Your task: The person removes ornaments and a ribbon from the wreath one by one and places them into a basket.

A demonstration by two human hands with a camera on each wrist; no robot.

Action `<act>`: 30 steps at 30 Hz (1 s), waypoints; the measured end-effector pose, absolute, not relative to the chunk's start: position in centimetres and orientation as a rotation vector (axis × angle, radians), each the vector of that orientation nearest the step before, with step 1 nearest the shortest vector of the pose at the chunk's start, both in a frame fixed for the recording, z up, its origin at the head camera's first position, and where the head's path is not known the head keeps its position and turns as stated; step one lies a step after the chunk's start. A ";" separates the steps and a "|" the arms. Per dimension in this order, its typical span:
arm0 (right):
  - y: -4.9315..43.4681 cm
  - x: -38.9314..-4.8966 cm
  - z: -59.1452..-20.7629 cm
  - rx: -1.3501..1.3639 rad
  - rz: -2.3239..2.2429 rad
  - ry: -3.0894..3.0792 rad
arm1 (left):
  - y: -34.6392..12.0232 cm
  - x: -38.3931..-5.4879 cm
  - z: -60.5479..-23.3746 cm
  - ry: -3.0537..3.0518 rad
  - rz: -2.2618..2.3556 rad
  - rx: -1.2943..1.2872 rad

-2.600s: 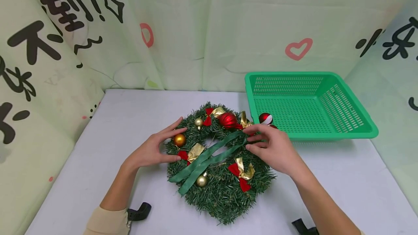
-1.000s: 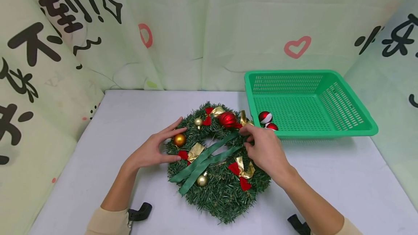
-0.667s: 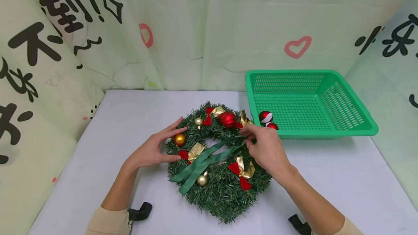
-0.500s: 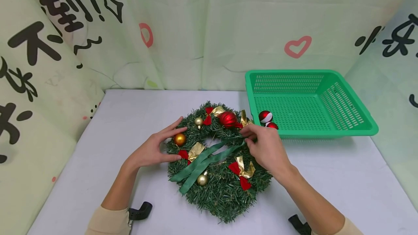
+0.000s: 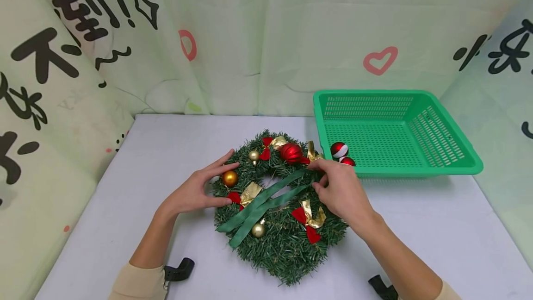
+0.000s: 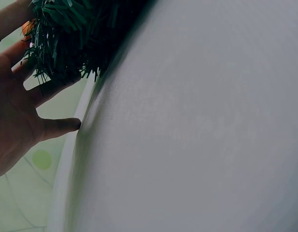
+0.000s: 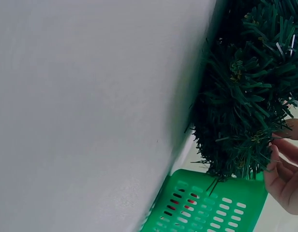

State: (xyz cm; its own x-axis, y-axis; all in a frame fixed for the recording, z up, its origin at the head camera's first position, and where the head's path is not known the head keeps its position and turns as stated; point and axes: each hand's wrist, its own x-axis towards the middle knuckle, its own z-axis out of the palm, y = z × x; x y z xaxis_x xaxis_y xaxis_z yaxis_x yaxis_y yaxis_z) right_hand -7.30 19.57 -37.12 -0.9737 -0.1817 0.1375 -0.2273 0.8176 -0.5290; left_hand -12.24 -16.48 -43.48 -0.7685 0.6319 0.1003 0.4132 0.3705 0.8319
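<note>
A round green wreath lies on the table, decorated with red-and-gold bows, baubles and a green ribbon. The ribbon's two strands cross from lower left over the centre hole. My left hand rests against the wreath's left side with fingers spread, beside an orange-gold bauble. In the left wrist view its fingers touch the wreath's edge. At the wreath's right side my right hand pinches the ribbon's upper end with curled fingers. In the right wrist view, sprigs partly hide those fingertips.
A green plastic basket stands at the back right, close to the wreath. Red-and-white baubles lie in its near left corner. The white table backs onto a printed curtain. Black wrist mounts stick out from both forearms.
My right hand has moved slightly left and inward over the wreath, its fingers more curled. The ribbon's upper strand dipped into the needles, then rose back into view. My left hand stays put.
</note>
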 end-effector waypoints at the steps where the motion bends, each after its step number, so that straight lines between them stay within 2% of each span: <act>1: 19.5 -7.3 -37.1 0.327 0.859 -2.925 | -16.5 -12.3 -43.5 2.397 1.349 0.933; 12: 19.4 -7.7 -37.6 0.345 0.819 -2.965 | -16.4 -12.3 -43.5 2.395 1.348 0.934; 30: 19.7 -8.0 -37.7 0.302 1.063 -2.957 | -16.5 -12.1 -43.3 2.385 1.358 0.919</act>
State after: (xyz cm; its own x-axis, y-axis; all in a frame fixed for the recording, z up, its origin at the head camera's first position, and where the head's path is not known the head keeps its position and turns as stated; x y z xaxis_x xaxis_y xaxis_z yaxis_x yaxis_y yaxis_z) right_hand -8.05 19.74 -37.66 -0.9815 -0.1845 0.0506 -0.1744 0.7546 -0.6325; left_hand -12.14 -16.47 -43.34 -0.7709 0.6304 0.0910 0.4000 0.3680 0.8394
